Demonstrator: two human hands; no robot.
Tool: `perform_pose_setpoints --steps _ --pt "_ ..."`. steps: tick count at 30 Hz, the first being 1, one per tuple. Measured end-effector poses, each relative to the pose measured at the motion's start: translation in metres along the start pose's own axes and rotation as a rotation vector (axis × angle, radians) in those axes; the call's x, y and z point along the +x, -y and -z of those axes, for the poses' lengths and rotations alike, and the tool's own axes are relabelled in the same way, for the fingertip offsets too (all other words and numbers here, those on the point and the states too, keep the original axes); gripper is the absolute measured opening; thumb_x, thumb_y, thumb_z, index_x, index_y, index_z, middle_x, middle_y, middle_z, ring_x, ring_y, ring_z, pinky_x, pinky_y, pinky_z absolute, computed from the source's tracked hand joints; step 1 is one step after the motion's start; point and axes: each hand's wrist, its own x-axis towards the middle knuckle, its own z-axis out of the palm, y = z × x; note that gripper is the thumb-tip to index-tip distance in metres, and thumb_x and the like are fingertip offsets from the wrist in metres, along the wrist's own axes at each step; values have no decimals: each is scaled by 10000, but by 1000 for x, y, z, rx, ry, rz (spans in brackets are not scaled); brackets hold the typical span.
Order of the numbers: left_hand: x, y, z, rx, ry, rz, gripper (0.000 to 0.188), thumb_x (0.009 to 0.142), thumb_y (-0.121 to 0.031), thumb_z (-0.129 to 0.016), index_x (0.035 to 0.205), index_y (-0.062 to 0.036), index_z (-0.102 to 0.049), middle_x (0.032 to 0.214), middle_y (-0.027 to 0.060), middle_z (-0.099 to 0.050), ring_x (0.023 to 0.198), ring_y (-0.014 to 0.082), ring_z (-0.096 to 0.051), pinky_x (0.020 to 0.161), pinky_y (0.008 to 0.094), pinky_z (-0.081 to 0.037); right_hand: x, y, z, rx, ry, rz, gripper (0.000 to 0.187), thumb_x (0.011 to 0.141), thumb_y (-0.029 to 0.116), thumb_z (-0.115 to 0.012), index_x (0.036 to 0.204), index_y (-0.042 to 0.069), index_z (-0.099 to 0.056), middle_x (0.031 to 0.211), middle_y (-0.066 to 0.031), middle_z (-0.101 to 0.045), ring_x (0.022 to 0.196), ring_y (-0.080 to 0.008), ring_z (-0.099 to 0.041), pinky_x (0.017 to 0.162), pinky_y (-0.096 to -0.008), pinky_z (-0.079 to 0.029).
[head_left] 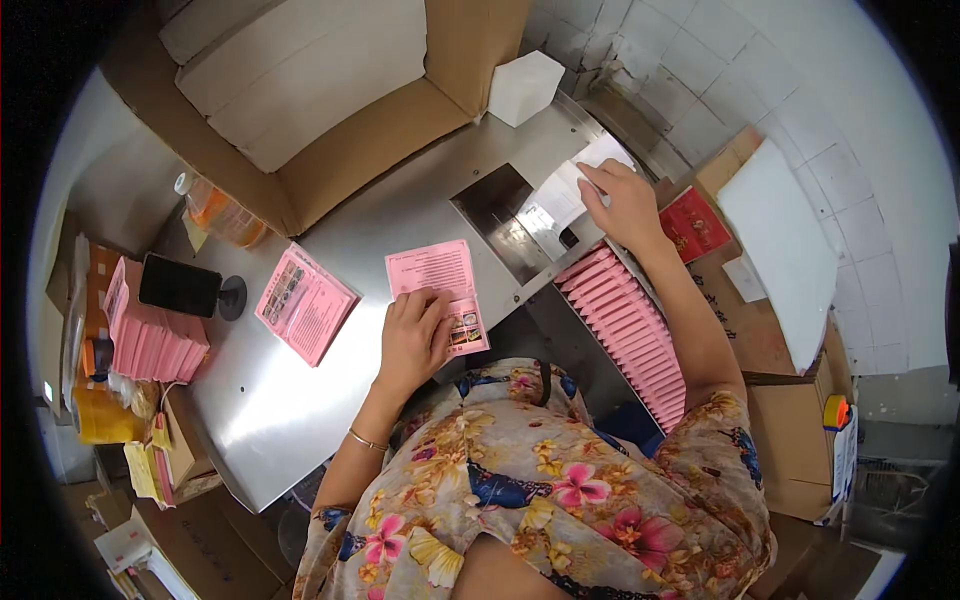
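Note:
My left hand (415, 340) rests with its fingers laid over a pink printed packet (430, 268) on the steel table, at the edge close to my body. Pictures of food show on the packet's lower part. Out to the right, my right hand (625, 205) has its thumb and fingertips pinched at a white paper slip (558, 200). That slip lies over the end of a dark rectangular opening (498, 222) in the tabletop; another white piece (606, 152) shows just beyond my fingers. A small stack of pink packets (305, 303) lies left of my left hand.
Below the table's right edge stands a long row of pink packets (625, 335). A large cardboard box (370, 135) sits at the back. At left are a bottle (225, 213), a dark screen on a stand (180, 285) and more pink packets (150, 330). Cartons (790, 430) stand right.

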Motion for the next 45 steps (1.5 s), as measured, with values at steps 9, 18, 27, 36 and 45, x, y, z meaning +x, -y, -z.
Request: perform_pose_setpoints --steps 9,18,27,36,45 --pt "-2 2 -3 6 -11 19 302 849 -130 -697 1129 -23 -667 1062 142 -610 955 327 -569 828 420 -459 1 5 0 64 -1 -1 229 956 202 -610 1098 79 -740 842 -139 -632 776 -336 -635 685 -408 -502" --pt "-1 1 -2 -4 -1 15 299 848 -114 -686 1130 -17 -661 1054 146 -605 948 326 -565 832 420 -458 1 2 -3 29 -19 41 238 924 212 -639 1110 102 -739 813 -113 -625 724 -335 -641 628 -434 -515" --pt "-2 2 -2 -3 1 21 316 839 -107 -687 1141 -18 -659 1056 141 -605 945 321 -565 828 419 -461 -1 7 -1 10 38 21 353 917 275 -685 1215 86 -690 888 -116 -624 740 -266 -662 674 -367 -525" --pt "-2 2 -1 -12 -5 24 314 841 -110 -690 1138 -13 -664 1055 139 -607 947 319 -568 826 418 -462 1 6 -2 27 28 -5 280 934 224 -656 1163 75 -715 826 -108 -626 705 -266 -655 644 -373 -516" --pt "-2 3 -3 -7 -13 22 329 843 -114 -692 1153 -10 -654 1072 154 -604 954 333 -571 819 419 -465 5 -9 -12 -225 -178 155 405 899 144 -624 1303 116 -645 1251 -139 -645 1212 -346 -573 1060 -449 -402"
